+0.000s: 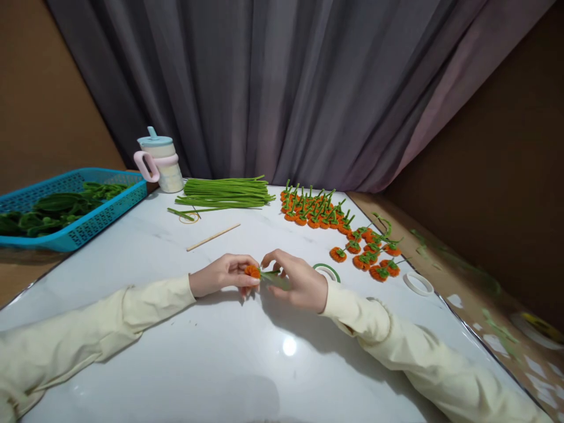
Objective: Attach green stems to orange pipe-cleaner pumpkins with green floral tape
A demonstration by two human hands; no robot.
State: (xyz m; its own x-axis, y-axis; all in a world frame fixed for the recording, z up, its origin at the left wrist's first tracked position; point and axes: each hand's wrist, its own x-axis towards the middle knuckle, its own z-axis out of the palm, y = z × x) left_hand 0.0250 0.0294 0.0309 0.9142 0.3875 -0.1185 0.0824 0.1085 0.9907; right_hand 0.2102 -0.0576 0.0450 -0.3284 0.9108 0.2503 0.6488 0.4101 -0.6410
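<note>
Pinching a fluffy orange flower head between the thumb and fingers of our left hand, we hold it above the glossy white marble-patterned counter, a slim green strip reaching from it towards our right hand, whose grip is loosely spread, though we cannot tell whether it touches the strip. Beyond the left grip lie a thin pale wooden stick and, farther off, a bundle of long fuzzy green stems; just behind the right grip sits a partly hidden green-edged ring-shaped roll, with grouped orange flower heads on green stalks farther past it.
</note>
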